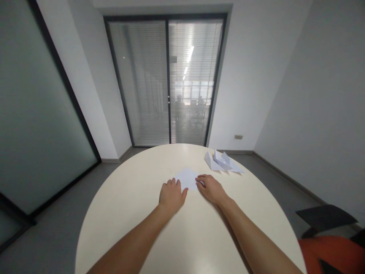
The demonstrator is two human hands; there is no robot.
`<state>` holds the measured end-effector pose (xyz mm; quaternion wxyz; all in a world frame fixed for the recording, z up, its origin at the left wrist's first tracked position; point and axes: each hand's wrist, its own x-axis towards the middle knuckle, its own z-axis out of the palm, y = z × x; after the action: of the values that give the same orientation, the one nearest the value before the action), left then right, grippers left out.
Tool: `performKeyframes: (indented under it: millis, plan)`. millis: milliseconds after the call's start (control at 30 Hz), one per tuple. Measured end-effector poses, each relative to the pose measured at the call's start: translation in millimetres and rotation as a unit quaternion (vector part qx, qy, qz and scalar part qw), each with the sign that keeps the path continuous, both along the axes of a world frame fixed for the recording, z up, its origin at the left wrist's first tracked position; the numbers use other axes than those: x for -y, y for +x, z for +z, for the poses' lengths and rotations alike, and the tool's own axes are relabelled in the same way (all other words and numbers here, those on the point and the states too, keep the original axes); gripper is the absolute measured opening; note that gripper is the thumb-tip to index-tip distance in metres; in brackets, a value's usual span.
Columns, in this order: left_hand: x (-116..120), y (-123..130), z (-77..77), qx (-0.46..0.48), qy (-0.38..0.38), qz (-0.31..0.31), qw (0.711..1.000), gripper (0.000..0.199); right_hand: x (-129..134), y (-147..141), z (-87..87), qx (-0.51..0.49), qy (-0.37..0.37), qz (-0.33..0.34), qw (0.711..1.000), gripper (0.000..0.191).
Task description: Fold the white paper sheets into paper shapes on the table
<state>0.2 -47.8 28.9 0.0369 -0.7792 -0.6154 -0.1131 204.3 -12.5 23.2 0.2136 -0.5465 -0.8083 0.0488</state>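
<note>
A white piece of paper, with a pointed far end that looks folded, lies on the round table. My left hand rests palm down at its left edge, fingers flat and thumb spread out to the side. At the right edge of the paper is my right hand, its thumb and fingers bent together around that edge. The fingertips partly cover both sides of the sheet, so the exact folds there are hidden.
Several folded white paper shapes, like paper planes, sit at the far right of the table. A red and black chair stands by the right edge. Beyond the table are glass panels with blinds and white walls.
</note>
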Motion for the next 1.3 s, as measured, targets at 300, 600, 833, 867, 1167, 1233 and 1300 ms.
performKeyframes:
  millis: [300, 600, 833, 867, 1167, 1233, 1300]
  plan:
    - [1.3, -0.8, 2.6, 0.001, 0.002, -0.01, 1.0, 0.044, 0.9, 7.1, 5.2, 0.046, -0.019, -0.206, 0.977, 0.03]
    - [-0.1, -0.2, 2.6, -0.007, -0.003, -0.016, 1.0, 0.041, -5.0, 10.8, 1.2, 0.048, -0.003, -0.194, 0.98, 0.032]
    - [-1.5, 0.0, -1.4, 0.008, -0.005, -0.015, 1.0, 0.04, -9.8, 12.3, -3.2, -0.001, 0.0, -0.149, 0.989, 0.028]
    - [-1.6, -0.1, -1.6, 0.008, -0.005, -0.016, 1.0, 0.04, -10.7, 12.6, -4.1, -0.009, -0.001, -0.138, 0.99, 0.028]
    - [-2.2, -1.3, -2.0, -0.004, 0.001, -0.014, 1.0, 0.04, -21.9, 20.3, -15.2, -0.067, -0.002, -0.095, 0.993, 0.032]
    - [-2.0, -1.6, -1.7, -0.008, 0.002, -0.014, 1.0, 0.04, -23.4, 21.8, -15.5, -0.087, -0.011, -0.097, 0.991, 0.032]
    - [-1.9, -2.3, -1.4, -0.009, 0.006, -0.018, 1.0, 0.039, -23.7, 22.3, -14.1, -0.097, -0.019, -0.099, 0.99, 0.031]
